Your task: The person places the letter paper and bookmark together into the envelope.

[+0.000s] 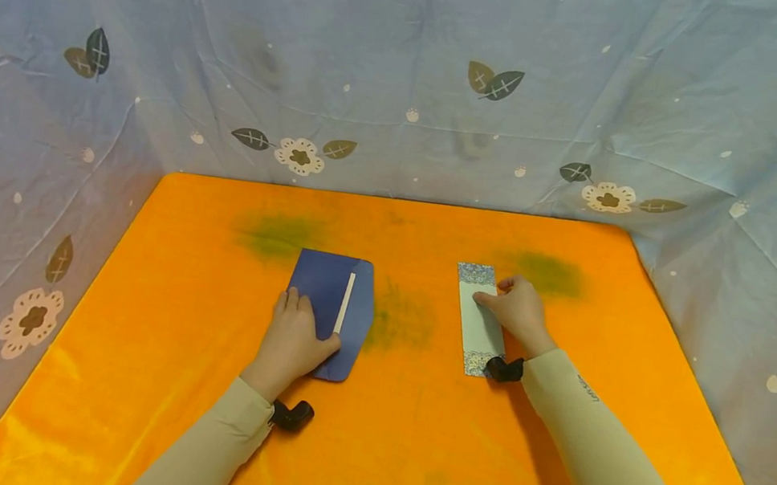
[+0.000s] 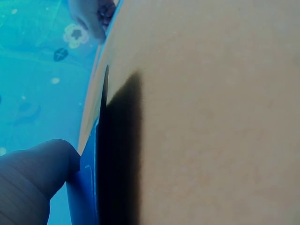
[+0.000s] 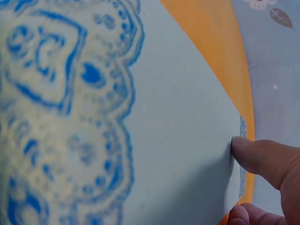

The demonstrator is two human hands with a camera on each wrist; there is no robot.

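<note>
A dark blue envelope [image 1: 319, 274], its lighter flap open to the right, tilts over the orange cloth. A white strip [image 1: 345, 302] runs along it near the flap. My left hand [image 1: 289, 343] grips the lower left part, thumb across the front. In the left wrist view the envelope [image 2: 89, 187] is seen nearly edge-on above a dark shadow. To the right, my right hand [image 1: 514, 310] pinches a narrow pale card [image 1: 476, 326] by its right edge. Blue lace-like patterns border both ends of the card, and the right wrist view shows the thumb [image 3: 258, 157] flat on its face.
Orange cloth [image 1: 401, 438] covers the table, with greenish smudges in places. Grey-blue curtains [image 1: 409, 75] printed with flowers and leaves stand behind it and along both sides. A small black device [image 1: 293, 415] sits at the left wrist, another [image 1: 506, 368] at the right.
</note>
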